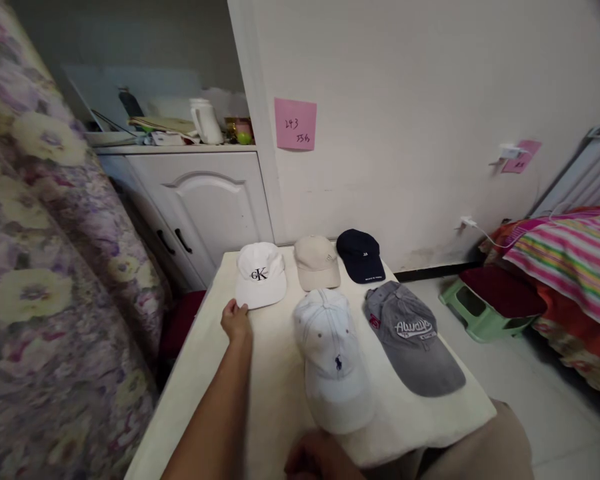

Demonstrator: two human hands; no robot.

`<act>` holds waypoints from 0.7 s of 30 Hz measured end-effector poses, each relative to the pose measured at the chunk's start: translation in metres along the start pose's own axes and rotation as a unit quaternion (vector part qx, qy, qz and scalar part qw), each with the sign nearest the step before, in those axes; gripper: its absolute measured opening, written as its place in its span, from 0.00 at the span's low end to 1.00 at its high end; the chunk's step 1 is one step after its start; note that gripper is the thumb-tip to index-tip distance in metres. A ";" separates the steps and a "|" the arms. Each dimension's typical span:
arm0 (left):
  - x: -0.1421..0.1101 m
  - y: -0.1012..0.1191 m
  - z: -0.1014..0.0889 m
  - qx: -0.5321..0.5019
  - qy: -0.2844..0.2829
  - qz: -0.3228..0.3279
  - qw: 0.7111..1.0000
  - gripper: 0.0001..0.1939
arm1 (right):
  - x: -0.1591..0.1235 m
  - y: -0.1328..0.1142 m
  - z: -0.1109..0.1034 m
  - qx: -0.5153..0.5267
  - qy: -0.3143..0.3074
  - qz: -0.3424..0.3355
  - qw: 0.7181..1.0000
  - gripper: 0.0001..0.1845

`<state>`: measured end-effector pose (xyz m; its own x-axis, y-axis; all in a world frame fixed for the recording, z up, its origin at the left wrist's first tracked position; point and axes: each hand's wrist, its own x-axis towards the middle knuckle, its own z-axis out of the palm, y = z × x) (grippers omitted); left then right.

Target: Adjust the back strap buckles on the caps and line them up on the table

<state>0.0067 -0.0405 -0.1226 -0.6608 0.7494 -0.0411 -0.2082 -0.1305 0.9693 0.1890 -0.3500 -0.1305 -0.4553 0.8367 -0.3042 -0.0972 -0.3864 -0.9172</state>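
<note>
My left hand (237,321) reaches out over the table, its fingers pinching the front left edge of a white cap's brim. That white cap (261,275) has dark letters on its front and lies at the table's far left. My right hand (323,457) is low at the bottom edge, partly cut off and in shadow. Its fingers look curled, with nothing visible in them, just below the brim of a pale blue cap (330,353) with a small dark rider emblem. A beige cap (317,262), a navy cap (360,256) and a grey cap (414,337) with white lettering lie around it.
The caps lie on a cream-covered table (275,387) against the wall. A floral curtain (65,267) hangs at the left, beside a white cabinet (205,200). To the right are a green stool (475,313) and a bed with a striped cover (575,260). My knee shows at lower right.
</note>
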 end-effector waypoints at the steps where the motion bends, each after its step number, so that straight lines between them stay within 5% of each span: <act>1: -0.001 0.000 0.000 0.004 -0.002 0.009 1.000 0.17 | 0.000 0.000 0.000 0.014 -0.004 0.000 1.000 0.14; 15: -0.024 0.006 -0.024 0.122 -0.056 0.057 0.989 0.20 | -0.013 -0.016 0.007 0.014 0.002 -0.048 0.999 0.10; 21: -0.022 0.020 -0.014 0.189 -0.053 0.067 0.978 0.18 | -0.010 -0.013 0.007 0.030 -0.015 -0.035 0.999 0.15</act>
<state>0.0075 -0.0685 -0.1059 -0.5806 0.8081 0.0993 0.1700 0.0011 0.9854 0.1888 -0.3558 -0.1134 -0.4712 0.8509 -0.2323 -0.1815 -0.3513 -0.9185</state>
